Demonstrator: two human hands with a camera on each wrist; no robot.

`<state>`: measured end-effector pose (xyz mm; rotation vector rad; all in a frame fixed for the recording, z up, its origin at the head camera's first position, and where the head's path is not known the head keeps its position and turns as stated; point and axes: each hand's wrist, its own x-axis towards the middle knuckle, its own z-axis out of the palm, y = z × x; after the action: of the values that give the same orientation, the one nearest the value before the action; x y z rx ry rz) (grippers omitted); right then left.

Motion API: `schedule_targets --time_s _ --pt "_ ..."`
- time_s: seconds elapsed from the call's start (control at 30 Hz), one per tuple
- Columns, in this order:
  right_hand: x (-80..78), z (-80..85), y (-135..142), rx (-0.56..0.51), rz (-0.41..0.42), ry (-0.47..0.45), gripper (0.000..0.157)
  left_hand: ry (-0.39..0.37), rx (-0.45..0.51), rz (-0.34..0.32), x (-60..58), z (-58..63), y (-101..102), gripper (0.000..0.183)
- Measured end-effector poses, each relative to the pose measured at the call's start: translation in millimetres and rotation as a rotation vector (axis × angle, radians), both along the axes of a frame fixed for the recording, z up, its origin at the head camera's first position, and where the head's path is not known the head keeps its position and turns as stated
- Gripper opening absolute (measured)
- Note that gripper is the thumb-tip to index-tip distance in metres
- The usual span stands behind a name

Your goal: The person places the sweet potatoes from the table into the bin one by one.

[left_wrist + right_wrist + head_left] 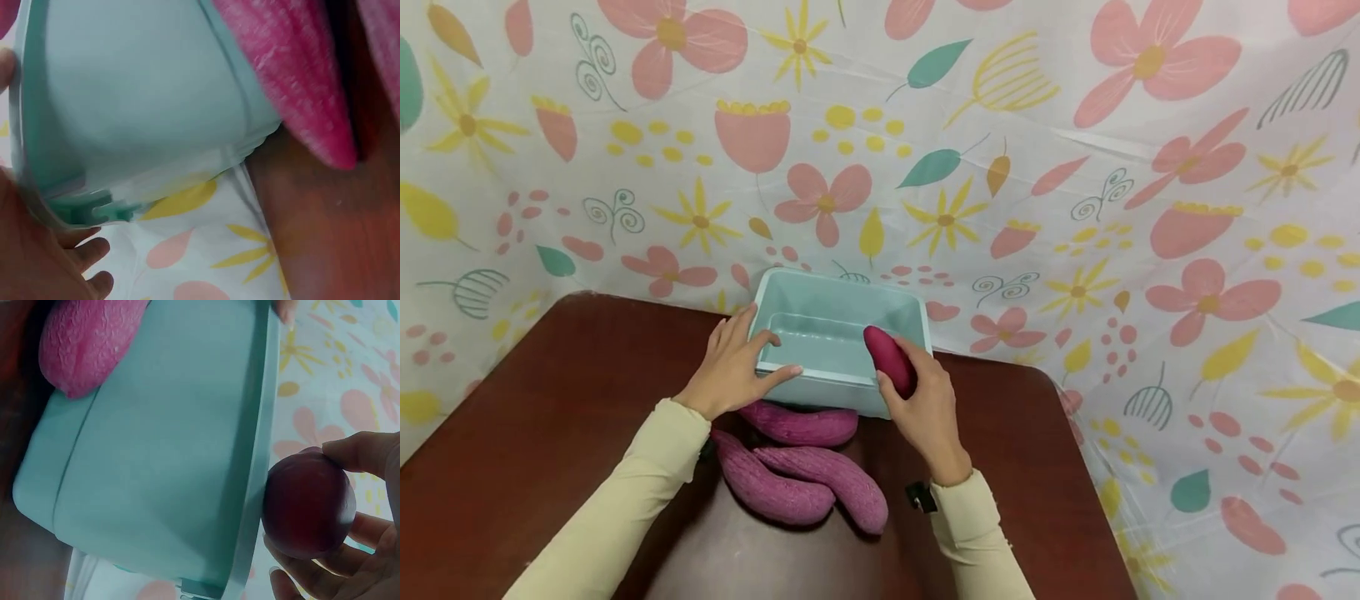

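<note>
In the head view, my right hand point(925, 408) holds a smooth dark purple-red sweet potato point(887, 358), tilted over the right front part of a pale teal plastic bin point(827, 387). Its rounded end point(307, 506) overlaps the bin's rim in the right wrist view, with thumb and fingers around its sides. My left hand point(730, 367) grips the bin's left front corner, thumb along the front rim. Fingers point(90, 253) show beyond the side wall in the left wrist view. Inside the bin, the visible floor is bare.
Three wrinkled pinkish-purple sweet potatoes lie before the bin: one point(808, 427) close along its front wall, two others point(775, 492) point(850, 487) side by side nearer me. All are on a dark brown table point(1015, 467). A flowered cloth point(865, 108) hangs behind.
</note>
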<state>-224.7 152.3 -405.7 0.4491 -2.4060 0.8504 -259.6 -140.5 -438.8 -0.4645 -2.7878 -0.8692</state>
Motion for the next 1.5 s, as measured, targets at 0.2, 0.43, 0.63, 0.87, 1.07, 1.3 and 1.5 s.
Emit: schedule_targets --time_s 0.2,0.43,0.63,0.87,1.07,1.3,1.5 --pt "-19.6 -2.9 -9 -0.001 0.041 -0.026 0.049 -0.036 -0.051 0.017 -4.6 -1.5 -5 0.068" --pt "-38.9 -5.2 -20 -0.005 0.062 -0.054 0.049 -0.020 0.013 0.061 -5.2 -9.4 -4 0.065" --pt "-48.0 -9.5 -23 -0.011 0.058 -0.077 0.049 -0.056 0.041 0.067 -6.7 -11.3 5 0.065" --pt "-49.5 -15.4 -23 -0.003 0.025 -0.149 0.051 -0.034 0.060 0.065 -8.1 -14.0 12 0.064" --pt "-46.6 -17.6 -24 -0.002 0.020 -0.187 0.053 -0.025 0.043 0.069 -8.7 -12.9 10 0.062" --pt "-27.0 -15.2 -23 -0.010 0.064 -0.151 0.056 -0.035 0.060 0.063 -13.4 -10.2 5 0.063" --pt "-3.3 -21.1 -20 -0.010 0.066 -0.151 0.055 -0.039 0.069 0.066 -13.1 -12.2 5 0.063"
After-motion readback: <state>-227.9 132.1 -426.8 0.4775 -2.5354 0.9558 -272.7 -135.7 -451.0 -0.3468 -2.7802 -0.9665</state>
